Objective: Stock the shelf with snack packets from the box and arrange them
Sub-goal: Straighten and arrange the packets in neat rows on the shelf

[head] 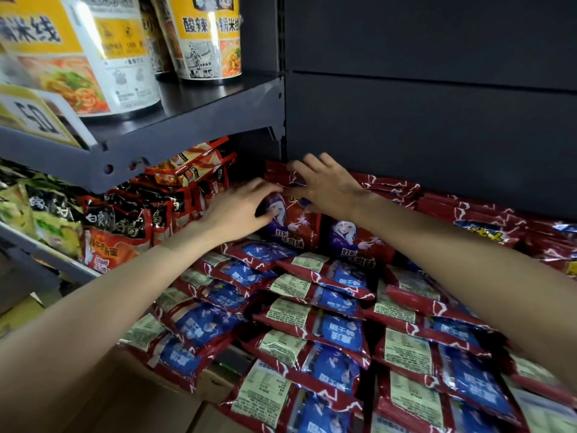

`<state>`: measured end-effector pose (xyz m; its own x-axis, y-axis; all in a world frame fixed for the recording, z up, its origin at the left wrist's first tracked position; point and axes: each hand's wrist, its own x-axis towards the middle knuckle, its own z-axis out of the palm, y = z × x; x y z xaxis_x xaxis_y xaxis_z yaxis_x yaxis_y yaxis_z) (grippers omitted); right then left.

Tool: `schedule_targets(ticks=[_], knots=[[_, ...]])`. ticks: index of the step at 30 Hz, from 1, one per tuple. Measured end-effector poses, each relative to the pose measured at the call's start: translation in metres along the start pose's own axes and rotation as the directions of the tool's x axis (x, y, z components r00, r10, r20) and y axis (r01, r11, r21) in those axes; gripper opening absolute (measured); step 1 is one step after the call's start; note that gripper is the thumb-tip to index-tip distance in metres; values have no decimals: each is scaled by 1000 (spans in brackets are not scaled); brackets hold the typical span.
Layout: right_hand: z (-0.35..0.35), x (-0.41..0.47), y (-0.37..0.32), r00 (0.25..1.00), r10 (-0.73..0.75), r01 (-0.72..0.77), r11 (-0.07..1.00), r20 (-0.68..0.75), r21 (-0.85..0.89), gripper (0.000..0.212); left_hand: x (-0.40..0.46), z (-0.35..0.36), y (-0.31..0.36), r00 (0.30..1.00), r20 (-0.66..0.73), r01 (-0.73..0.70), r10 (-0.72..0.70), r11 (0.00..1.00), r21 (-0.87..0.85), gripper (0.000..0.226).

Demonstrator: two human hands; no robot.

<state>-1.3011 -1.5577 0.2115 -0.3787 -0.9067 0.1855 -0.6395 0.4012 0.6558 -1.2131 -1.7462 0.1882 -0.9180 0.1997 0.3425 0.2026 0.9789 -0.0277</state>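
Shelves of dark grey metal stand in front of you, with a flat dark back wall point(437, 104) on the far right. The lower shelf holds your snack packets. The upper shelf point(193, 120) sits on the far left and has small holes along its front edge.

Your left hand point(237, 210) has its fingers curled round the left edge of an upright packet point(290, 220) at the far end of the shelf. It is red and shiny, with a white-haired cartoon girl on the front. Your right hand point(327, 185) lies on top of the same packet, fingers spread and bent over its top edge. A second upright packet point(352, 242) with the same girl stands just beside it on the right.

Near you, flat packets point(312, 310) lie in overlapping rows, backs up, red and blue with pale labels. They are crinkly and shiny. You can see more than ten, too many to count well. More red packets point(487, 220) lie by the wall on the right.

On the left are noodle bags point(118, 232) in red and black, and green bags point(46, 214) past them. Three big paper noodle tubs point(206, 35) show on the upper shelf, beside a yellow price tag point(34, 117). Brown cardboard point(140, 401) sits near you at the bottom left.
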Motion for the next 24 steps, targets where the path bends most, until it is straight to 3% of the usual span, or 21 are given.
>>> schedule_targets(ticks=[3, 5, 7, 11, 13, 16, 20, 22, 24], knots=[[5, 3, 3, 996, -45, 47, 999, 72, -25, 58, 12, 8, 1, 997, -70, -26, 27, 1000, 15, 61], [6, 5, 1, 991, -27, 33, 999, 129, -42, 57, 20, 13, 3, 999, -37, -28, 29, 999, 20, 71], [2, 0, 4, 995, 20, -22, 1000, 95, 17, 52, 28, 19, 2, 1000, 8, -26, 26, 1000, 10, 82], [0, -25, 21, 983, 85, -69, 993, -165, 100, 30, 41, 25, 2, 995, 47, -89, 88, 996, 20, 99], [5, -36, 28, 993, 94, -84, 989, -78, 125, 39, 47, 28, 4, 986, 99, -144, 135, 985, 95, 102], [12, -48, 32, 982, 152, -164, 979, 108, 118, 50, 52, 31, 8, 981, 160, -128, 109, 985, 114, 101], [-3, -64, 25, 984, 174, -172, 935, 18, 311, 43, 51, 24, 15, 983, 164, -101, 80, 987, 126, 99], [-20, -78, 18, 985, 175, -160, 881, 9, 444, 37, 41, 14, 22, 990, 81, -121, 116, 990, 67, 92], [-42, -96, 11, 983, 153, -185, 781, 105, 596, 39, 23, 0, 28, 976, -66, -209, 209, 978, 7, 74]])
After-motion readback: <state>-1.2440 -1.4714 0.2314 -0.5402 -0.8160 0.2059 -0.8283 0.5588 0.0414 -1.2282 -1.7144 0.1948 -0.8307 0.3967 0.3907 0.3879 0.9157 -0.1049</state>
